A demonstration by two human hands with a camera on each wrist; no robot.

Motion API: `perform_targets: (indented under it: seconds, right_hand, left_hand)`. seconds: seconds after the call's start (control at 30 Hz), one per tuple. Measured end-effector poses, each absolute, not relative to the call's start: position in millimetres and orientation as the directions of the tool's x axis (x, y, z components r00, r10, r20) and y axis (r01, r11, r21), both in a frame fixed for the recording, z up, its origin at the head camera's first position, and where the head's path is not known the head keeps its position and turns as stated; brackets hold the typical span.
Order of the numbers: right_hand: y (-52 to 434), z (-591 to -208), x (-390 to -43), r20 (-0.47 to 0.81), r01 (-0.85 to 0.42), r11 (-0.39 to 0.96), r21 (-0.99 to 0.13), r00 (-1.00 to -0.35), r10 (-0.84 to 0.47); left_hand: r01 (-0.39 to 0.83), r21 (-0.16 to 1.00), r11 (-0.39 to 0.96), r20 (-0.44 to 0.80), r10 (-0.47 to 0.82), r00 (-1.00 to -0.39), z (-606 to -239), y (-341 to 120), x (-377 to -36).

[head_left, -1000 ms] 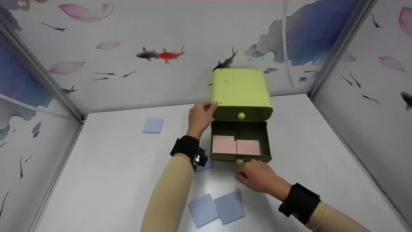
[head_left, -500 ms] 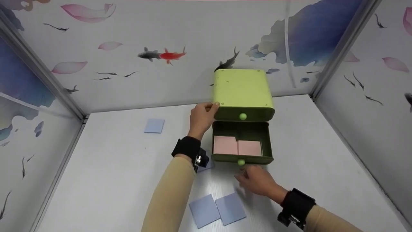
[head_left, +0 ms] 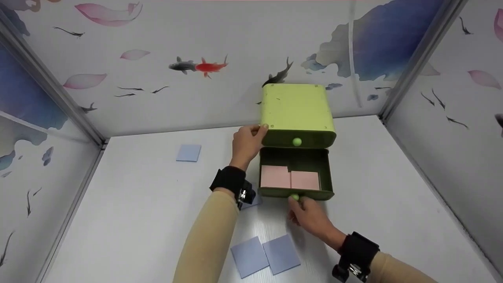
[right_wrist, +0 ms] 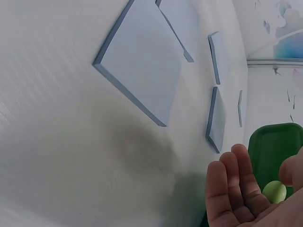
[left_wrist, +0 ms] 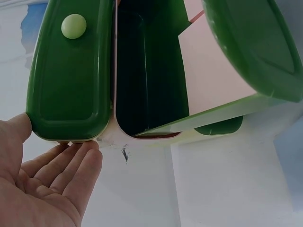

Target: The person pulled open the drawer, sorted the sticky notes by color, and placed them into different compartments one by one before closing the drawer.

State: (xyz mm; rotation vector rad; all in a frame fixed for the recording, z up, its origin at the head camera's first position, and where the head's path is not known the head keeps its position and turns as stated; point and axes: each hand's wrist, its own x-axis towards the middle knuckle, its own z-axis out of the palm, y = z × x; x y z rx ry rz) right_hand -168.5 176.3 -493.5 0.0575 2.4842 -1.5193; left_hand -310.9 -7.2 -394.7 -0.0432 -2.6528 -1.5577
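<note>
While lower drawer (head_left: 295,175) of green cabinet (head_left: 296,114) hangs pulled out with two pink squares (head_left: 290,179) inside: left hand (head_left: 245,144) flat-fingered bracing cabinet's left side, right hand (head_left: 308,215) loosely cupped at drawer knob (head_left: 294,197); closing probably remaining.

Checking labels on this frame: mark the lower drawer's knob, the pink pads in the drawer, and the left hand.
lower drawer's knob (head_left: 294,196), head view, on its round front.
pink pads (head_left: 275,177), head view, on the left pad's face.
left hand (head_left: 245,144), head view, on its back.
</note>
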Motion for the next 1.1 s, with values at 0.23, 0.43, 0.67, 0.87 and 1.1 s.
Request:
perform_targets:
  seconds: [0.23, 0.43, 0.67, 0.87, 1.1]
  right_hand:
    - [169.3, -493.9, -169.2, -0.190, 0.165, 0.456, -0.874, -0.982, -0.010]
    - [168.5, -491.3, -175.5, -0.170, 0.160, 0.439, -0.884, -0.985, 0.017]
    - [169.2, -489.3, -190.3, -0.149, 0.155, 0.428, -0.890, -0.988, 0.049]
    - [168.6, -489.5, -202.6, -0.123, 0.148, 0.419, -0.896, -0.989, 0.086]
    - [165.9, -487.6, -217.1, -0.081, 0.124, 0.421, -0.898, -0.990, 0.119]
  left_hand:
    - [0.059, 0.874, 0.483, 0.074, -0.013, -0.997, -394.1, -7.2, -310.7]
    - [0.068, 0.872, 0.484, 0.087, -0.017, -0.996, -394.9, -7.0, -310.6]
    - [0.072, 0.874, 0.481, 0.088, -0.011, -0.996, -395.3, -7.2, -308.6]
    - [0.069, 0.870, 0.488, 0.085, -0.009, -0.996, -394.5, -7.9, -307.5]
    - [0.063, 0.864, 0.500, 0.082, -0.017, -0.996, -393.8, -7.5, -308.4]
